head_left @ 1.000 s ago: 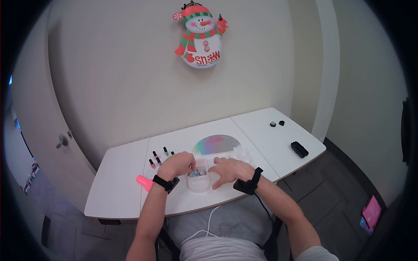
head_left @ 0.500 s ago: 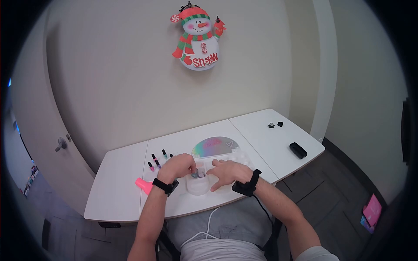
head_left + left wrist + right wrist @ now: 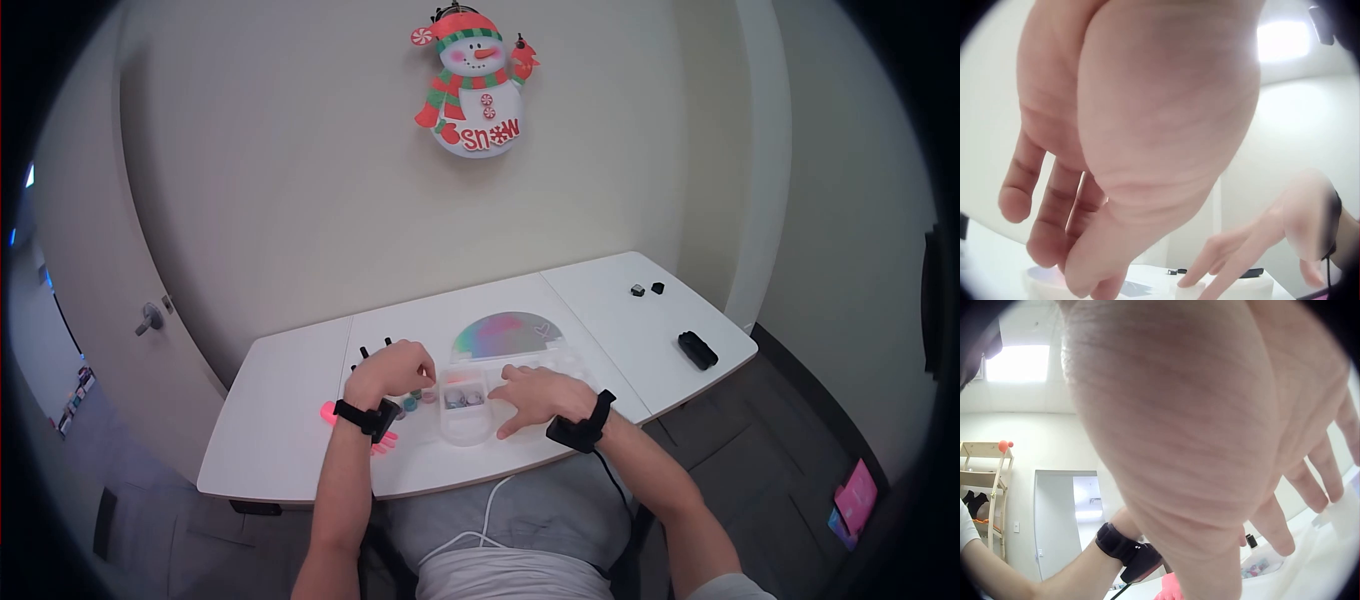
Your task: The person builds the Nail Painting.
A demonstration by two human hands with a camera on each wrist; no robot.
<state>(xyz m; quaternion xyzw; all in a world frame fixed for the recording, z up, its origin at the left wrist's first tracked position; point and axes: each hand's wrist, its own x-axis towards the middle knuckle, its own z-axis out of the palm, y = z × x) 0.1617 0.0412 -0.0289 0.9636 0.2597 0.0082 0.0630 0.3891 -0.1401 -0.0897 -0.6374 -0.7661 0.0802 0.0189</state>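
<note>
A translucent white box (image 3: 465, 432) with a rounded front stands before me, small grey and bluish pots (image 3: 463, 399) in its middle compartment. Just left of it hovers my left hand (image 3: 385, 370), thumb and forefinger close together and pointing down, with nothing showing between them. Below those fingertips are several small coloured pots (image 3: 410, 404) on the table. My right hand (image 3: 535, 393) spreads its fingers at the box's right side, fingertips right at the wall. In the left wrist view, the left hand's other fingers hang loosely.
Behind the box lies a half-round iridescent panel (image 3: 507, 336) with a heart. Black-capped bottles (image 3: 363, 352) stand partly hidden behind my left hand. A pink hand-shaped thing (image 3: 384, 443) lies under my left wrist. A black case (image 3: 697, 350) rests at the table's right.
My left hand has moved left, out from over the box to above the small pots on the table. The right hand keeps its spread pose beside the box.
</note>
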